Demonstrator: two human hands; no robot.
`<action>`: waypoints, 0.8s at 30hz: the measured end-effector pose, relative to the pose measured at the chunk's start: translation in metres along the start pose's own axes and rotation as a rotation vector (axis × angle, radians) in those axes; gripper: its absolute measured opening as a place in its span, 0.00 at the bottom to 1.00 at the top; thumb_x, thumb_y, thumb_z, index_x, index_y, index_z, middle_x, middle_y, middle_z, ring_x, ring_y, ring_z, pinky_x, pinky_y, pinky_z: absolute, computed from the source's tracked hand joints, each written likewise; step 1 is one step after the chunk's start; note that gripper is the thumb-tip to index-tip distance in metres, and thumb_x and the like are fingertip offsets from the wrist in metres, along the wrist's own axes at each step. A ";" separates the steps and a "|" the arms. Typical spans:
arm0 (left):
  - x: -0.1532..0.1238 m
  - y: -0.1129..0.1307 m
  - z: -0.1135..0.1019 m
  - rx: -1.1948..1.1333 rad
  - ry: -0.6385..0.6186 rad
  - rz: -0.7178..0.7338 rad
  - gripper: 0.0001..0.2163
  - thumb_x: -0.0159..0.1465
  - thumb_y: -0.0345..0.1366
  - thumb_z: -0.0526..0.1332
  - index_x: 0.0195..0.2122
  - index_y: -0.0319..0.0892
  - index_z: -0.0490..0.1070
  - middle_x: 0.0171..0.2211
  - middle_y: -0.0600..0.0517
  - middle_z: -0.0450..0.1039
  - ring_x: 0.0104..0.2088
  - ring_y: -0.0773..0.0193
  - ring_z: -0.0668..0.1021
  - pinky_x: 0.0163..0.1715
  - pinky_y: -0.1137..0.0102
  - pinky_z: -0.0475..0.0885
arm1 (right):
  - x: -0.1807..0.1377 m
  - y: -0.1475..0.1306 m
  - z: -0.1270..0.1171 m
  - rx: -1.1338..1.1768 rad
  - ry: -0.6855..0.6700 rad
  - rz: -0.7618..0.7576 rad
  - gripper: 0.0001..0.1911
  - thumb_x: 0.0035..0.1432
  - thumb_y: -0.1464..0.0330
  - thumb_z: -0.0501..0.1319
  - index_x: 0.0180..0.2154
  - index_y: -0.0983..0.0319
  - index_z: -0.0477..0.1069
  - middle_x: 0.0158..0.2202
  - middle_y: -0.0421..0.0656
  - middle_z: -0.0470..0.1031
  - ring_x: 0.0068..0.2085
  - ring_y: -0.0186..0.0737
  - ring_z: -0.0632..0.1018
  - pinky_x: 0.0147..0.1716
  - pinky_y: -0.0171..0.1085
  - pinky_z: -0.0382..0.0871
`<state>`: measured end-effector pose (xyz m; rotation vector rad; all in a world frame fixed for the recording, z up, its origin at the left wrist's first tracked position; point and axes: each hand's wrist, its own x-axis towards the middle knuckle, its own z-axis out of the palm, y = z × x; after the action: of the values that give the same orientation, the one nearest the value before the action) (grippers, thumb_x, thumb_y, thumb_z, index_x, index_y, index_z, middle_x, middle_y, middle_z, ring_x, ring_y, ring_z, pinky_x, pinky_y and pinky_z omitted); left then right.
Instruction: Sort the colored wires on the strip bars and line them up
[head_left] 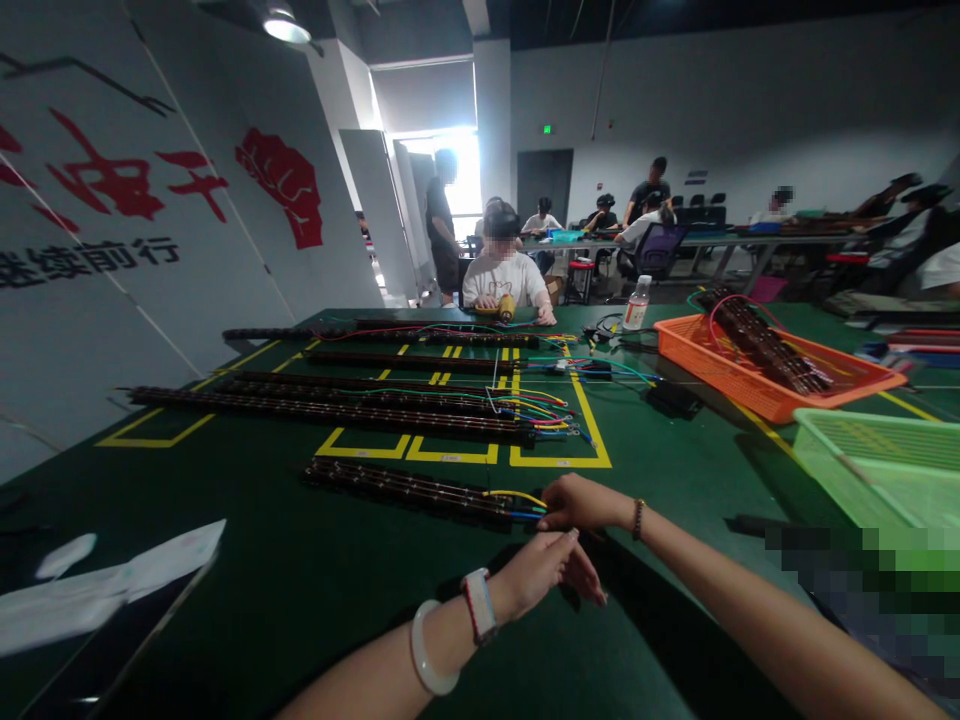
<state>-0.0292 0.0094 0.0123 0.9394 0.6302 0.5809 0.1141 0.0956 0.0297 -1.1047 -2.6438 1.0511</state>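
Note:
A short dark bundle of strips (405,490) lies on the green table in front of me, with yellow, green and blue wires (525,505) at its right end. My right hand (583,503), a beaded bracelet at its wrist, is closed around the wire ends; the fingertips partly hide them. Just below it hovers my left hand (541,577), wearing a watch and a white bangle. Its thumb and fingers are apart, and I see nothing held in them. Farther back, longer dark bundles (337,410) rest across yellow tape outlines, their coloured wire ends (555,415) pointing right.
At right, an orange basket (757,385) holds another dark bundle, beside a green basket (885,465). A bottle (637,303) and a black box (673,398) with wires stand near them. White paper (127,585) lies at left. A person (504,275) sits across the table.

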 end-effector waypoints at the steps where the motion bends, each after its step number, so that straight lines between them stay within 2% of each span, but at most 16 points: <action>1: 0.000 -0.001 0.000 -0.008 -0.001 0.004 0.23 0.61 0.51 0.52 0.26 0.33 0.72 0.24 0.42 0.75 0.28 0.59 0.78 0.35 0.64 0.70 | -0.001 0.000 -0.002 0.021 -0.026 0.002 0.14 0.53 0.60 0.61 0.30 0.66 0.72 0.21 0.35 0.66 0.22 0.28 0.62 0.21 0.29 0.53; 5: 0.000 -0.001 -0.001 -0.035 0.003 0.022 0.23 0.60 0.51 0.53 0.26 0.33 0.72 0.23 0.43 0.74 0.28 0.58 0.78 0.36 0.62 0.70 | -0.005 -0.001 -0.005 0.039 -0.081 0.036 0.12 0.54 0.63 0.60 0.31 0.66 0.72 0.22 0.36 0.68 0.22 0.28 0.63 0.21 0.29 0.54; 9: -0.001 0.000 -0.001 -0.028 0.021 0.022 0.23 0.61 0.52 0.53 0.28 0.33 0.72 0.24 0.42 0.75 0.28 0.58 0.78 0.36 0.63 0.70 | -0.009 -0.004 -0.001 -0.019 0.025 0.067 0.14 0.55 0.62 0.58 0.28 0.66 0.72 0.21 0.37 0.67 0.22 0.28 0.62 0.21 0.29 0.53; 13: 0.000 -0.001 -0.003 -0.077 0.069 0.022 0.26 0.62 0.55 0.49 0.32 0.33 0.72 0.27 0.40 0.76 0.29 0.58 0.79 0.35 0.64 0.69 | -0.015 -0.010 0.004 -0.097 0.124 0.069 0.10 0.55 0.68 0.57 0.26 0.66 0.73 0.21 0.38 0.70 0.22 0.29 0.64 0.22 0.29 0.54; 17: 0.003 -0.003 -0.005 -0.157 0.077 -0.015 0.29 0.62 0.55 0.46 0.35 0.31 0.72 0.32 0.37 0.76 0.34 0.57 0.79 0.42 0.61 0.68 | -0.019 -0.017 0.009 -0.303 0.250 0.080 0.09 0.52 0.75 0.55 0.26 0.64 0.74 0.24 0.41 0.74 0.25 0.32 0.68 0.27 0.31 0.57; 20: 0.006 -0.005 -0.007 -0.200 0.081 -0.028 0.27 0.63 0.54 0.47 0.39 0.31 0.71 0.36 0.37 0.76 0.38 0.57 0.78 0.48 0.59 0.65 | -0.023 -0.022 0.014 -0.508 0.374 0.071 0.08 0.53 0.74 0.57 0.25 0.62 0.73 0.25 0.42 0.74 0.29 0.36 0.70 0.32 0.35 0.57; 24: 0.008 -0.006 -0.010 -0.403 0.074 0.005 0.22 0.63 0.51 0.50 0.43 0.36 0.69 0.40 0.42 0.75 0.43 0.60 0.76 0.50 0.59 0.63 | -0.028 -0.030 0.024 -0.696 0.449 0.047 0.07 0.55 0.71 0.59 0.25 0.62 0.71 0.25 0.43 0.74 0.30 0.39 0.69 0.33 0.38 0.56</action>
<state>-0.0300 0.0178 0.0003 0.5430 0.5497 0.7182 0.1093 0.0493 0.0352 -1.3029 -2.6324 -0.1641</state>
